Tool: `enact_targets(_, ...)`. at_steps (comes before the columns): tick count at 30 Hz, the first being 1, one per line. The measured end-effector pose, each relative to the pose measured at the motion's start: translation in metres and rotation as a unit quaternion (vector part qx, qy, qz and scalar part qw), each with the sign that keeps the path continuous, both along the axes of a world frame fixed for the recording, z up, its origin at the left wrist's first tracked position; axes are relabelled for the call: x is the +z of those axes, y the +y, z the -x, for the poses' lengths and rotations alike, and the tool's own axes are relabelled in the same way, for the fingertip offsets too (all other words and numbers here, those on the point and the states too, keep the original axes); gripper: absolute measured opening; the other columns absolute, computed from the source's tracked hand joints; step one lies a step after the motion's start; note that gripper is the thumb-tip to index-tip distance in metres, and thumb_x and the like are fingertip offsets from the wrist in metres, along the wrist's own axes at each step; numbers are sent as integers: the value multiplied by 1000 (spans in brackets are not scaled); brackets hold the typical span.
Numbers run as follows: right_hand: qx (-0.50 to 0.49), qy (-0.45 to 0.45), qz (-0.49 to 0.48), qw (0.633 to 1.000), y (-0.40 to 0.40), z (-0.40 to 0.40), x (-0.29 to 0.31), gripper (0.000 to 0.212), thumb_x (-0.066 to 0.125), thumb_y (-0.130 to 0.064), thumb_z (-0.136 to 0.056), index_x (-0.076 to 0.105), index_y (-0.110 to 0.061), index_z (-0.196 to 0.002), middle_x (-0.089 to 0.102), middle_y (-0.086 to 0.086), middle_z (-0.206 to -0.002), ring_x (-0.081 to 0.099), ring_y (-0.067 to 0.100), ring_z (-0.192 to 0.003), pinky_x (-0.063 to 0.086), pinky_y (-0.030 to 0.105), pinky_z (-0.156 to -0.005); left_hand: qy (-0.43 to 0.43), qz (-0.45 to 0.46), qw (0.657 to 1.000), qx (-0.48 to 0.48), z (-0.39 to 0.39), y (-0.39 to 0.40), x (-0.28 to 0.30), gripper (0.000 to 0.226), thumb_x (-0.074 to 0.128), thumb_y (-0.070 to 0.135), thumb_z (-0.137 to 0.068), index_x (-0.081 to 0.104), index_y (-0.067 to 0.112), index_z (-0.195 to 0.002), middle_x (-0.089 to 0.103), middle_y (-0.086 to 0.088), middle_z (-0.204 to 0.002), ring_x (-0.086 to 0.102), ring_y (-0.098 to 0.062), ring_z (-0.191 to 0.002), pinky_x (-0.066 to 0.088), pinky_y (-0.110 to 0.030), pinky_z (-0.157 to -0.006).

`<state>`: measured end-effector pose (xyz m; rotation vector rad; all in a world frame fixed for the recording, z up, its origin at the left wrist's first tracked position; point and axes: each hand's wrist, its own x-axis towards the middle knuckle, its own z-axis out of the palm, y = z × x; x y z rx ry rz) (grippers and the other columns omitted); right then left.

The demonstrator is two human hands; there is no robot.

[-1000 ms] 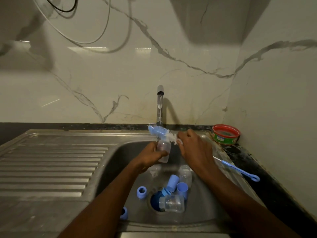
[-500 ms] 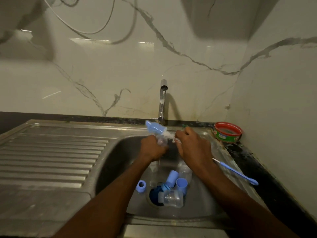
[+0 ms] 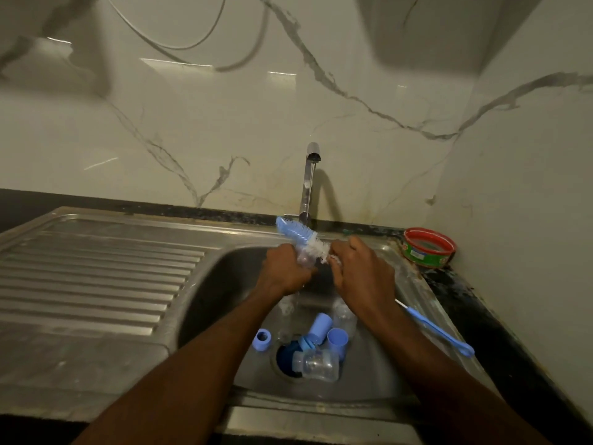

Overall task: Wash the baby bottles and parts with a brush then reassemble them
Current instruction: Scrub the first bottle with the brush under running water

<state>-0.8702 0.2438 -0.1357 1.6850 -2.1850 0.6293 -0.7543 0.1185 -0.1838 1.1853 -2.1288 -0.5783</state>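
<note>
Early in the wash, by the look of it; nothing reassembled yet. Drainboard [image 3: 96,277] at left bare of any washed parts. In the sink [image 3: 224,284] basin, near the drain: blue ring [image 3: 262,339] on its own at left, then a blue cap [image 3: 319,327] and blue cup-shaped part [image 3: 337,341], a clear bottle [image 3: 316,365] lying on its side over the drain, another clear bottle [image 3: 345,317] upright just behind, partly hidden by the right forearm. All apparently awaiting the brush. Above them, under the tap [image 3: 309,184]: left hand [image 3: 284,271] curled round a small clear bottle [image 3: 303,260], mostly hidden in the grip; right hand [image 3: 362,273] clamped on the brush [image 3: 296,234], near its white bristles, blue head sticking out far-left past the bottle. Thin stream visible below the hands. Brush handle [image 3: 436,330] trailing right over the sink rim. Red-rimmed tin [image 3: 429,247] on the surface in the far right corner, not part of the job. Remaining, as judged: finish this bottle, scrub everything in the basin, then reassemble.
</note>
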Motion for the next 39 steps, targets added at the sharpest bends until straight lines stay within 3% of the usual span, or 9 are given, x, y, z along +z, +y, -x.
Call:
enact_targets(4,-4,4,1,1000,10,8,-4,21,55,-34,-101,60,-28,-120,57,-2,-113,59,17,-95,52,33,-76,48,-28,998,36,-3,-6,-1,36,76,39,-88,62,14,-109,66,-5,-101,62,-14,-88,51,-26,-75)
enact_targets(8,-1,-16,13,1000,1,-1,-2,26,55,-34,-101,59,-27,-126,56,-2,-116,59,16,-97,52,33,-78,-7,20,999,-31,4,6,-1,29,69,25,-94,62,11,-119,59,2,-107,62,-15,-106,49,-29,-92)
enact_targets(13,-14,-8,13,1000,-7,-9,4,27,47,-36,-104,57,-27,-128,54,-1,-118,59,18,-97,35,29,-70,-39,59,996,-49,1,7,1,25,70,38,-92,65,21,-109,69,3,-100,66,-11,-91,54,-29,-83)
enact_targets(20,-8,-7,20,1000,11,6,-3,20,54,-35,-100,61,-28,-119,56,-3,-109,58,16,-93,47,30,-71,14,-8,997,75,-9,-2,2,31,78,39,-86,53,24,-95,58,4,-88,59,-11,-82,45,-25,-72)
enact_targets(24,1,-27,34,999,6,2,-2,25,54,-36,-101,60,-28,-124,58,-3,-112,61,17,-97,52,34,-77,-15,21,999,-26,0,7,1,29,72,37,-91,63,19,-112,67,0,-108,63,-12,-94,51,-28,-84)
enact_targets(27,-18,-8,11,1000,-5,-4,4,25,51,-38,-102,57,-28,-124,55,-1,-115,61,20,-97,41,31,-71,-52,48,994,-84,8,15,2,38,68,51,-85,66,22,-111,70,4,-104,67,-12,-92,58,-35,-87)
enact_targets(31,-28,-3,11,1000,-1,2,6,26,50,-37,-103,58,-29,-127,55,-1,-118,60,19,-99,41,31,-72,-29,27,999,-2,1,4,0,34,71,41,-91,63,17,-114,65,3,-105,60,-10,-93,50,-28,-87)
enact_targets(34,-15,-14,19,1000,11,10,0,24,54,-39,-101,61,-30,-122,57,-4,-114,58,15,-96,50,32,-76,14,-11,999,40,-10,-8,-1,50,77,44,-87,59,15,-124,59,3,-110,58,-13,-102,47,-29,-90)
enact_targets(39,-23,-18,14,999,1,5,3,30,48,-41,-104,56,-29,-130,54,-3,-120,59,16,-99,45,30,-76,12,-11,994,-111,7,10,1,47,77,36,-88,63,10,-124,68,-4,-115,66,-17,-106,50,-26,-90)
